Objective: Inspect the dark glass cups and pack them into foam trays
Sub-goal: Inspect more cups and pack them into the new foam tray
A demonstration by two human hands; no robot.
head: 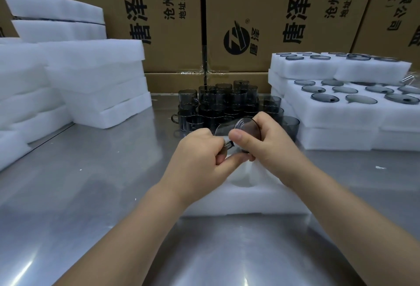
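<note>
Fingers of R hand are curled round tilted dark glass cup; handle is pinched by L hand, over foam tray. Cup could be dropped & chipped if smooth glass slips.

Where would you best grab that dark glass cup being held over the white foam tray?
Probably by its small handle, coming from the left: the dark glass cup is tilted on its side with the handle sticking out leftward, where the left hand pinches it. The smooth round wall gives less purchase; the right hand wraps it from the right to steady it.
</note>
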